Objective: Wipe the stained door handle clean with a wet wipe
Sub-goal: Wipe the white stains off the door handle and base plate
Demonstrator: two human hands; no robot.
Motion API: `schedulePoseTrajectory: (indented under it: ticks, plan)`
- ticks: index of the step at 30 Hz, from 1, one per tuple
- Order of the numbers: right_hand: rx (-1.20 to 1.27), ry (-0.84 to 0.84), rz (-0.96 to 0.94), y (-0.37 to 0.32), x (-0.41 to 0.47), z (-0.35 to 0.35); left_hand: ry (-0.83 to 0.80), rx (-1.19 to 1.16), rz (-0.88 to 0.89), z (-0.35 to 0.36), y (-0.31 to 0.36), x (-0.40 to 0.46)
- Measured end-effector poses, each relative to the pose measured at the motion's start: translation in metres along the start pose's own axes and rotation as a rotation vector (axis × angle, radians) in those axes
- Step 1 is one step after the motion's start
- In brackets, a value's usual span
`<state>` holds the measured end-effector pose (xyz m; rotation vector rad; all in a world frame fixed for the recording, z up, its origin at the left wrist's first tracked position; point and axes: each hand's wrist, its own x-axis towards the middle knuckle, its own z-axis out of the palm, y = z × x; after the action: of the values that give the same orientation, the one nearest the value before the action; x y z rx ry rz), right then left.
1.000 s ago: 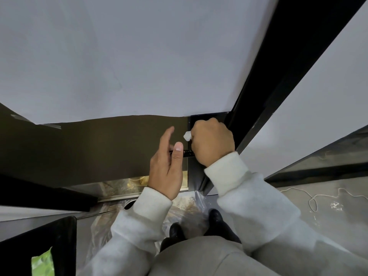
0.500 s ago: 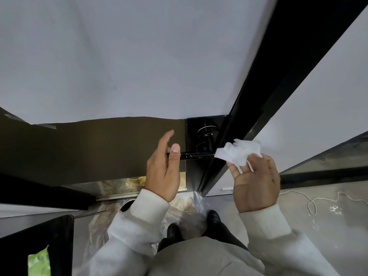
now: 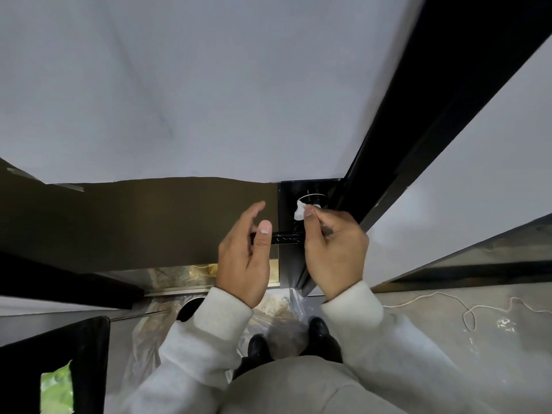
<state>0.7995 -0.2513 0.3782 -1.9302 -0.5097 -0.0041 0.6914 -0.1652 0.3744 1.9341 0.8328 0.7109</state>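
A black lever door handle (image 3: 287, 237) juts from a black plate on the door, with its round base (image 3: 313, 198) just above. My left hand (image 3: 246, 252) holds the handle's free end, thumb laid over the bar and fingers behind it. My right hand (image 3: 334, 249) pinches a small white wet wipe (image 3: 299, 211) between thumb and fingertips and holds it against the handle's round base. Most of the wipe is hidden inside that hand.
The door (image 3: 209, 85) is covered with white sheeting above a brown panel (image 3: 134, 222). A black door frame (image 3: 424, 121) runs diagonally at the right. Clear plastic film (image 3: 277, 312) lies by my black shoes, a white cord (image 3: 466, 309) on the floor at right.
My right hand had pulled back to the right with the wipe spread out; it has returned to the handle's base with the wipe bunched. The left hand stayed on the handle.
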Motion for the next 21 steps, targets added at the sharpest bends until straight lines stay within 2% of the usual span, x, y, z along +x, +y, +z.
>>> schedulePoseTrajectory:
  ticks: [3, 8, 11, 15, 19, 21]
  plan:
    - [-0.149, -0.089, -0.111, -0.005, 0.004, -0.011, 0.002, -0.009, 0.007, 0.000, 0.000, 0.000]
    - [-0.362, -0.156, 0.007, -0.002, 0.007, -0.009, 0.000, -0.019, 0.021, -0.003, -0.002, 0.001]
    - [-0.313, -0.142, 0.081, 0.001, 0.012, 0.001, 0.002, -0.017, 0.042, -0.002, -0.001, 0.002]
    - [0.065, -0.146, 0.406, 0.008, 0.018, 0.009, -0.009, -0.002, 0.064, -0.002, -0.002, 0.002]
    - [0.837, -0.276, 1.017, -0.003, 0.026, 0.002, -0.002, 0.009, 0.079, -0.001, -0.003, 0.002]
    - [1.056, -0.354, 1.174, -0.002, 0.026, -0.002, 0.005, 0.019, 0.088, -0.001, -0.004, 0.002]
